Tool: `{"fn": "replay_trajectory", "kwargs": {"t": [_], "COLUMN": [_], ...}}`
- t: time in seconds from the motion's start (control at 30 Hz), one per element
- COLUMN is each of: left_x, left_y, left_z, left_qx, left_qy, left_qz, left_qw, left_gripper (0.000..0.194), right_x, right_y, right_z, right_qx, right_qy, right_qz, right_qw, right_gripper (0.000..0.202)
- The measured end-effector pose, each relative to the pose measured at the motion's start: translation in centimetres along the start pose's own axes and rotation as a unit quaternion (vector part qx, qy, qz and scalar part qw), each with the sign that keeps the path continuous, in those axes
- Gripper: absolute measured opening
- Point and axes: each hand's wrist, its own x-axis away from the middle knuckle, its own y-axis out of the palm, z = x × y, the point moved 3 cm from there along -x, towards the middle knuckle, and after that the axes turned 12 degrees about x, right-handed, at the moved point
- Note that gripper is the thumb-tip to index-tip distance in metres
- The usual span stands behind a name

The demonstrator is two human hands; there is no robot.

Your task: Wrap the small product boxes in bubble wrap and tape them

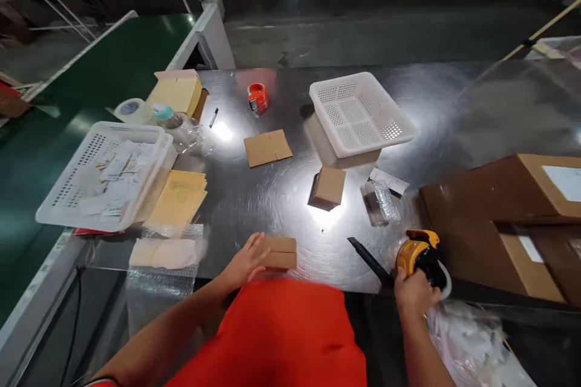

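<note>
My left hand (247,261) is closed on the left end of a small cardboard box (282,253) at the table's front edge. On the right, my right hand (414,295) grips a yellow tape dispenser (411,254) with a roll of tape in it. A black cutter knife (368,259) lies just left of the dispenser. Another small box (329,186) stands farther back on the metal table (254,205). To its right are a bubble-wrapped item (385,201) and a white slip (389,181). Behind, a flat cardboard piece (267,148) lies flat.
White baskets stand at the back (363,115) and left (63,193), the left one holding papers. A red tape dispenser (258,98), yellow envelopes (177,199) and bubble wrap (158,284) lie about. Large cartons (481,193) fill the right; a green conveyor (113,60) runs left.
</note>
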Motion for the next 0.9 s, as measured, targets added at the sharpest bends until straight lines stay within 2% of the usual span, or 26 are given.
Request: {"fn": "replay_trajectory", "kwargs": {"t": [0.07, 0.17, 0.23, 0.27, 0.33, 0.4, 0.5, 0.57, 0.6, 0.67, 0.77, 0.83, 0.9], "left_x": [-0.2, -0.1, 0.0, 0.0, 0.1, 0.0, -0.2, -0.4, -0.6, -0.9, -1.2, -0.8, 0.0], "left_y": [0.0, 0.1, 0.2, 0.2, 0.3, 0.4, 0.4, 0.6, 0.6, 0.6, 0.1, -0.4, -1.1], "left_z": [0.1, 0.1, -0.1, -0.2, -0.5, -0.7, -0.8, -0.6, -0.5, -0.5, -0.8, -1.1, -1.1], "left_qx": [0.014, 0.034, 0.043, 0.046, 0.052, 0.063, 0.095, 0.130, 0.153, 0.194, 0.240, 0.251, 0.246], "left_qy": [-0.002, -0.006, -0.001, 0.002, 0.008, 0.009, -0.023, -0.065, -0.082, -0.105, -0.101, -0.098, -0.112], "left_qz": [-0.009, -0.009, -0.003, -0.002, 0.001, 0.002, -0.006, -0.014, -0.015, -0.007, 0.011, 0.011, 0.009], "left_qw": [1.000, 0.999, 0.999, 0.999, 0.999, 0.998, 0.995, 0.989, 0.985, 0.975, 0.965, 0.963, 0.963], "left_gripper": [0.065, 0.061, 0.057, 0.056, 0.055, 0.054, 0.050, 0.046, 0.043, 0.038, 0.049, 0.055, 0.049], "right_x": [0.1, 1.6, 3.7, 4.9, 7.5, 10.0, 13.0, 14.2, 14.4, 14.3, 13.1, 12.4, 12.0], "right_y": [-0.5, -3.1, -5.5, -6.7, -8.5, -9.7, -10.2, -9.9, -9.6, -9.1, -8.5, -8.5, -8.5], "right_z": [0.9, 2.1, 1.6, 0.6, -3.1, -8.6, -16.9, -20.6, -21.6, -22.4, -21.6, -20.9, -20.5], "right_qx": [-0.023, -0.108, -0.203, -0.261, -0.386, -0.489, -0.534, -0.529, -0.520, -0.486, -0.424, -0.403, -0.399], "right_qy": [-0.015, -0.016, 0.005, 0.013, 0.015, -0.001, -0.089, -0.154, -0.186, -0.253, -0.353, -0.390, -0.405], "right_qz": [0.011, 0.012, 0.009, 0.001, -0.046, -0.122, -0.257, -0.327, -0.347, -0.357, -0.336, -0.314, -0.292], "right_qw": [1.000, 0.994, 0.979, 0.965, 0.921, 0.864, 0.801, 0.768, 0.758, 0.757, 0.763, 0.766, 0.769], "right_gripper": [0.044, 0.051, 0.053, 0.053, 0.051, 0.051, 0.047, 0.047, 0.046, 0.047, 0.049, 0.049, 0.048]}}
